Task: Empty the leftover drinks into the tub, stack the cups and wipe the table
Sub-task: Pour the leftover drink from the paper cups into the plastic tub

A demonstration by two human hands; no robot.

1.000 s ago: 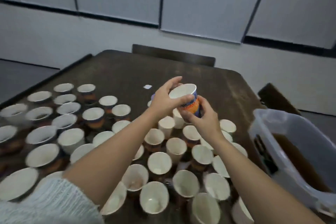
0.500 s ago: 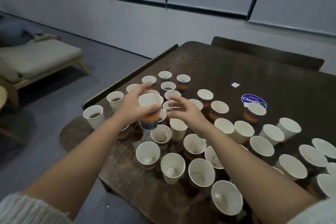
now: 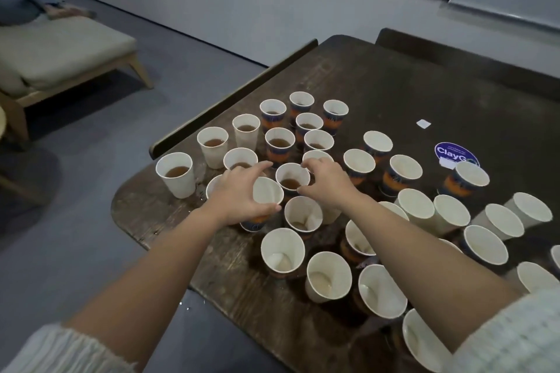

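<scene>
Many paper cups crowd the dark wooden table (image 3: 394,94). Those at the far left, like the plain white cup (image 3: 175,174), hold brown drink; the near ones look empty. My left hand (image 3: 239,197) grips an empty orange-and-blue printed cup (image 3: 268,195), low among the others and tilted toward me. My right hand (image 3: 328,185) curls thumb and fingers round the right side of a cup with brown drink (image 3: 292,179) just behind it. The tub is out of view.
A round blue sticker (image 3: 454,154) and a small white tag (image 3: 421,123) lie on the table's far part. A dark chair back (image 3: 230,100) stands along the table's left edge, another chair (image 3: 454,54) at the far end. A cushioned bench (image 3: 60,51) stands left on the floor.
The view swung left, away from the tub. My left hand brought the empty cup down among the cups. My right hand let go of it and reached a cup with drink.
</scene>
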